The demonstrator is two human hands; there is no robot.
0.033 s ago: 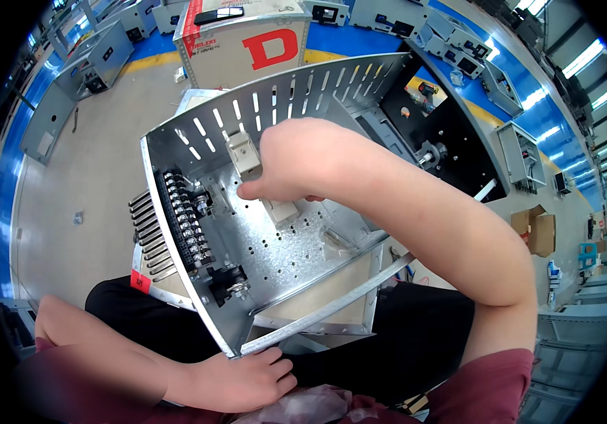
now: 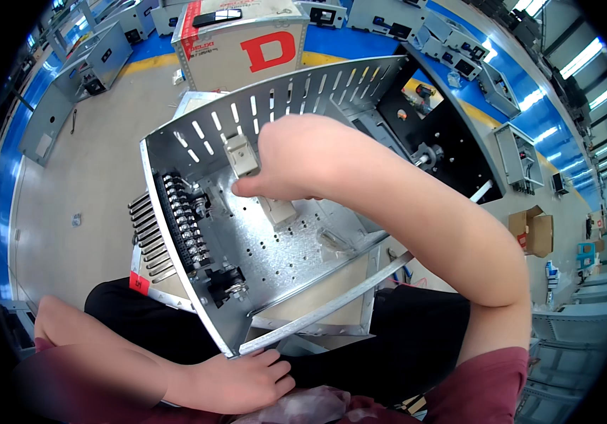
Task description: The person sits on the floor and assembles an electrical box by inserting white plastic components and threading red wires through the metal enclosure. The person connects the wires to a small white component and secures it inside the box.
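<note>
Covering with the right hand [image 2: 293, 159] the middle of a beige moulded-plastic electrical component [image 2: 243, 157] inside the slotted sheet-metal enclosure [image 2: 296, 251], at ten o'clock from its centre, near the black screw-terminal block [image 2: 184, 219] at nine; cannot tell whether clamped, with most fingers hidden. At seven o'clock, resting the left hand [image 2: 243, 381] outside with loosely bent, slightly parted fingers.

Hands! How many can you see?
2: the right hand is inside the metal box, over a beige part; the left hand is by the box's near corner. Some right-hand fingers are hidden.
</note>
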